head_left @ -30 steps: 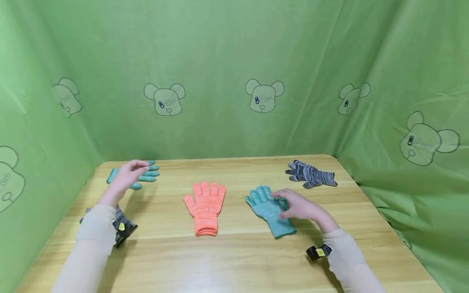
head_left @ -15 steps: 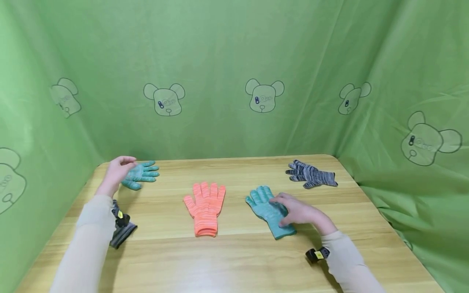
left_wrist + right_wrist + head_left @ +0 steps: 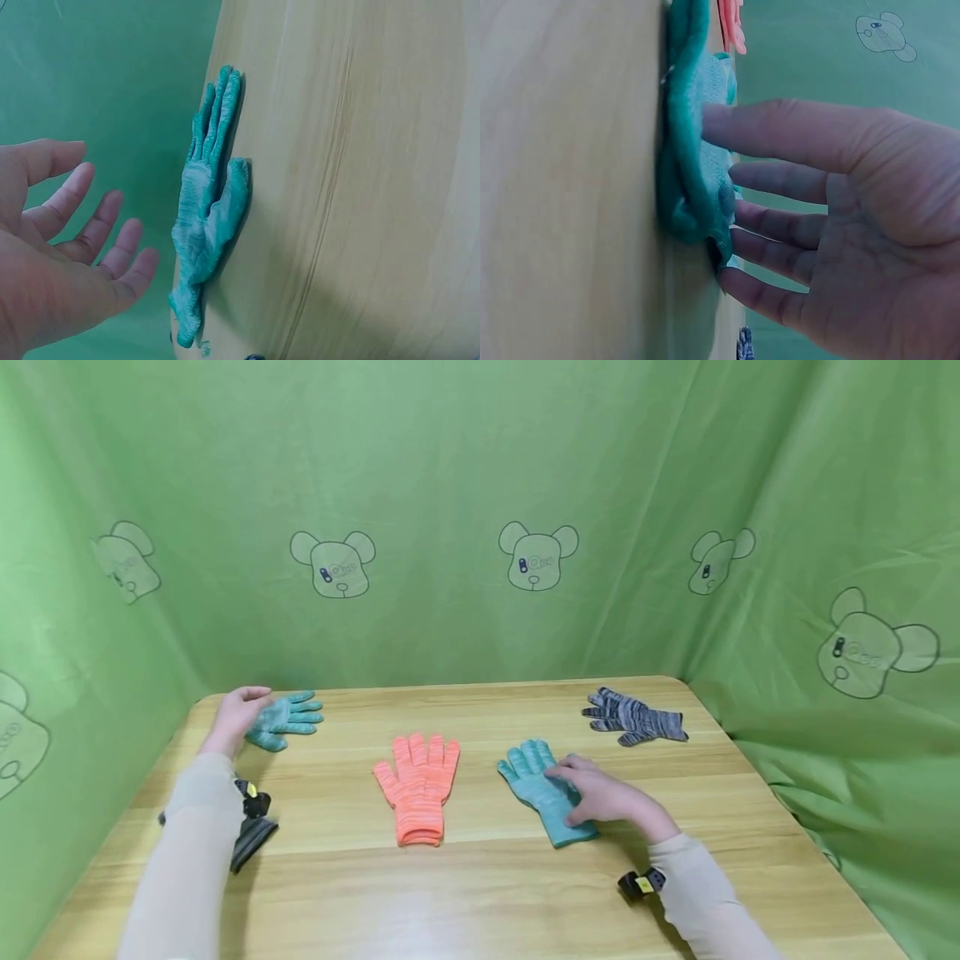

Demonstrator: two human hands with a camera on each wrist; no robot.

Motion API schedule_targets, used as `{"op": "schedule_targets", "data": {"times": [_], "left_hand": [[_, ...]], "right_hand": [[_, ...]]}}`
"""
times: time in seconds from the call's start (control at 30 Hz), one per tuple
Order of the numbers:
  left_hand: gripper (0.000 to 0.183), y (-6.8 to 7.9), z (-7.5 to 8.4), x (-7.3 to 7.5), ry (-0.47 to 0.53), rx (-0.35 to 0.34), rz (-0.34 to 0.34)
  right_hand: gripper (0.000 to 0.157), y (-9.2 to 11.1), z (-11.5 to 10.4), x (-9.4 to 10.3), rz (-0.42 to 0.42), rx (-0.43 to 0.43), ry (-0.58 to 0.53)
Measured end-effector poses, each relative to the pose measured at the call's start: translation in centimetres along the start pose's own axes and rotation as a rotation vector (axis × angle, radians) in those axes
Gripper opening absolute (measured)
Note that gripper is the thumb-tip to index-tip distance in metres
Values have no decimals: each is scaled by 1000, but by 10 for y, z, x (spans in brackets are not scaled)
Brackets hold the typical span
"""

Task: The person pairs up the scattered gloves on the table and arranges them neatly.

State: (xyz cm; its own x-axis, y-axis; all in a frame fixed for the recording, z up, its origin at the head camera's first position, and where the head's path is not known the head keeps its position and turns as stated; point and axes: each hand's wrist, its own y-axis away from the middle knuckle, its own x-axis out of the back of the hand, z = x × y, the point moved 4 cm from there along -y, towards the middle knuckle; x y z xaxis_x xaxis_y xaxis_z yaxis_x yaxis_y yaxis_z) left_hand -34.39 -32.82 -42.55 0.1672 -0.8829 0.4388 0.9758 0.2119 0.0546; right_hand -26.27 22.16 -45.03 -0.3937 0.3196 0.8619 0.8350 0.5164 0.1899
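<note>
Near the back left of the table, my left hand (image 3: 236,718) hovers over the cuff side of a teal knitted glove (image 3: 285,718), hiding its cuff. The left wrist view has that hand (image 3: 67,247) with loosely bent fingers, apart from the teal glove (image 3: 199,225). Right of centre, a second teal glove (image 3: 542,789) lies flat, fingers pointing away, with my right hand (image 3: 611,793) over its right side. Seen from the right wrist, the thumb (image 3: 780,131) and fingertips reach this glove (image 3: 686,135) with spread, relaxed fingers; firm contact is unclear.
An orange glove (image 3: 420,793) lies in the middle of the wooden table (image 3: 360,893). One grey-black glove (image 3: 637,720) is at the back right; another (image 3: 253,839) is partly hidden under my left forearm. Green curtains (image 3: 435,635) enclose the back and sides.
My left hand has moved left, from over the teal glove's fingers to over its cuff, uncovering the glove's palm. The right hand has lowered slightly at the other teal glove.
</note>
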Motion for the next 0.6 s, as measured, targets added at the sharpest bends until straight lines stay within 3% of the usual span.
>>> {"op": "schedule_targets", "data": {"times": [0.6], "left_hand": [[52, -8, -8, -4, 16, 77, -23]], "right_hand": [[76, -18, -17, -9, 53, -58, 62]]}}
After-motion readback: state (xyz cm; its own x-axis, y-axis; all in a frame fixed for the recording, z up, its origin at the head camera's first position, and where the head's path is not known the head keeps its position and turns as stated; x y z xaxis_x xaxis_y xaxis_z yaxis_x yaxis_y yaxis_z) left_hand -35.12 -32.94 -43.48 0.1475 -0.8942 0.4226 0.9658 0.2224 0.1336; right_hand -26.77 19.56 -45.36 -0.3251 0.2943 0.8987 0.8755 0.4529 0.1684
